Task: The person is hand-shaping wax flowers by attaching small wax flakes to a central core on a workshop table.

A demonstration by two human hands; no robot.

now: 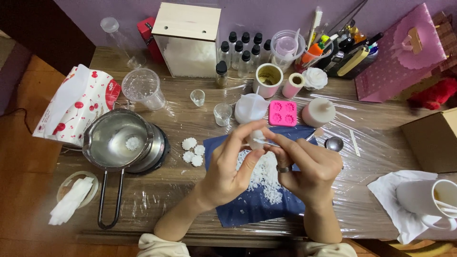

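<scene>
Plastic-wrapped table [381, 143], frame centre: I see left hand [228, 166] pinching small white wax piece [256, 138]; right hand [309, 166] fingers closed on thin tool [264, 141] over blue cloth [252, 204].

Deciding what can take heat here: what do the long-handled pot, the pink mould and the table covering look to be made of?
Pot: bare metal, likely stainless steel, judging by its shiny grey reflective wall. Pink mould: looks like silicone or soft plastic, matte and opaque with rounded flower cavities; which one is unclear. Table covering: thin clear plastic film, glossy and wrinkled, with the wood showing through.
</scene>
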